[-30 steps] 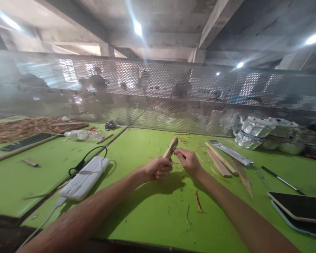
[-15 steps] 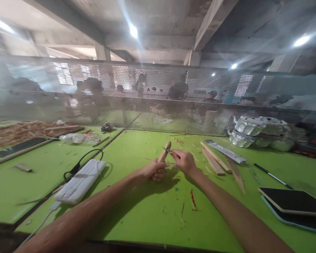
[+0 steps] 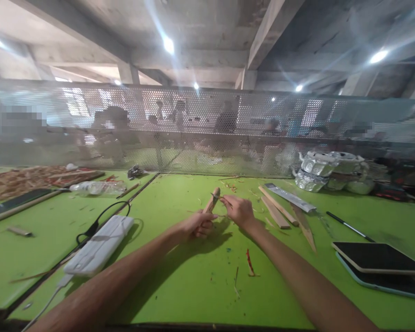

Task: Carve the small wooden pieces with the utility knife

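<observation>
My left hand (image 3: pixel 201 224) is closed round the lower end of a small piece of wood (image 3: pixel 211 203), which slants up and away from me over the middle of the table. My right hand (image 3: pixel 240 211) is closed in a pinch beside the wood's upper end. From its fingertips a thin, dark blade (image 3: pixel 215 196) lies across the wood. Most of this small knife-like tool is hidden by the fingers. To the right of my right hand lie flat wooden strips (image 3: pixel 275 213) and a grey metal ruler-like strip (image 3: pixel 290 197).
A white power bank (image 3: pixel 98 246) with cables lies left of my left forearm. Wood shavings (image 3: pixel 17 182) and a plastic bottle (image 3: pixel 98 188) lie farther left. At right are a pen (image 3: pixel 349 226), a phone-like slab (image 3: pixel 380 257) and foil-like silver objects (image 3: pixel 314 170). A perforated screen (image 3: pixel 193 152) stands behind.
The whole view has shifted slightly, so things sit a little farther left. Both hands keep their holds, with the blade still across the upper part of the wood.
</observation>
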Available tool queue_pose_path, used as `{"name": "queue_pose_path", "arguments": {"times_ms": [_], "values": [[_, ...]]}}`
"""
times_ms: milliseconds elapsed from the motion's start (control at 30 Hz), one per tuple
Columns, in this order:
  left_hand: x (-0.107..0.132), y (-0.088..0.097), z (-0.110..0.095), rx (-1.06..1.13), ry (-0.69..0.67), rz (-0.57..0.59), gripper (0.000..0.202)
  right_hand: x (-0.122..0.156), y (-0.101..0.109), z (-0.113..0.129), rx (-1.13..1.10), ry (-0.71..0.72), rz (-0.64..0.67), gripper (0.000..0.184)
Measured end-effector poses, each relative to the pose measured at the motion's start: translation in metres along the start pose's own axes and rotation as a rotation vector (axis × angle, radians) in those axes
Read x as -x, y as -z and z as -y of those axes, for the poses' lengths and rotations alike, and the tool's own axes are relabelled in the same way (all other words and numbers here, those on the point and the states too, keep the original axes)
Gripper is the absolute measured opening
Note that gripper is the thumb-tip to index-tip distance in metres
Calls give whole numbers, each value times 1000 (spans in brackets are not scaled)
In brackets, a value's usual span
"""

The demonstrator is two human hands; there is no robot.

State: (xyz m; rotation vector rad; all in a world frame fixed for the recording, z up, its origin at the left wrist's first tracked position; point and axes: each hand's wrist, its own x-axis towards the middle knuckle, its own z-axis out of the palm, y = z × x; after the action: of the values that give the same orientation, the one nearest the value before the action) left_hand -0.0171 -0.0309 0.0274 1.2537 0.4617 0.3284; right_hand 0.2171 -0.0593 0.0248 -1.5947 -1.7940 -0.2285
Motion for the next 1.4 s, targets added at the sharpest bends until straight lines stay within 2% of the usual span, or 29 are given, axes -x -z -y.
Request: {"name": "queue_pose_path", "arguments": {"times_ms": [67, 100, 167, 267, 433, 533, 633, 800, 867, 1033, 1200, 1333, 1400], "values": [[4, -11, 1, -181, 15, 8, 31, -5, 12, -18, 49, -235, -67, 53], [4, -16, 2, -261, 20, 35, 30, -7, 19, -28, 76, -309, -109, 56], [2, -23, 6, -253, -15, 38, 31, -12, 31, -46, 99, -364, -172, 63], [-4, -17, 9, -149, -20, 1, 27, -16, 35, -56, 23, -349, -243, 70], [-6, 6, 5, -56, -146, -170, 26, -12, 21, -35, -167, -208, -163, 68], [-8, 11, 4, 5, -233, -186, 32, -9, 19, -25, -244, -185, -153, 63], [-11, 12, 5, 43, -250, -97, 38, -7, 18, -20, -280, -159, -132, 60], [-5, 12, -1, 77, -132, 213, 34, -5, 15, -7, -294, -131, -75, 59], [-1, 12, -4, 52, -101, 245, 35, -5, 14, 0, -303, -132, -68, 61], [2, 11, -2, -19, -5, 124, 43, -5, 14, 9, -329, -125, -26, 61], [-4, 10, 7, -14, -58, -6, 50, -2, 12, 10, -297, -101, -15, 59], [-7, 8, 8, 19, -106, -39, 42, 1, 7, 10, -289, -77, 9, 54], [-7, 7, 6, -5, -125, -96, 34, 2, 5, 9, -293, -47, 7, 51]]}}
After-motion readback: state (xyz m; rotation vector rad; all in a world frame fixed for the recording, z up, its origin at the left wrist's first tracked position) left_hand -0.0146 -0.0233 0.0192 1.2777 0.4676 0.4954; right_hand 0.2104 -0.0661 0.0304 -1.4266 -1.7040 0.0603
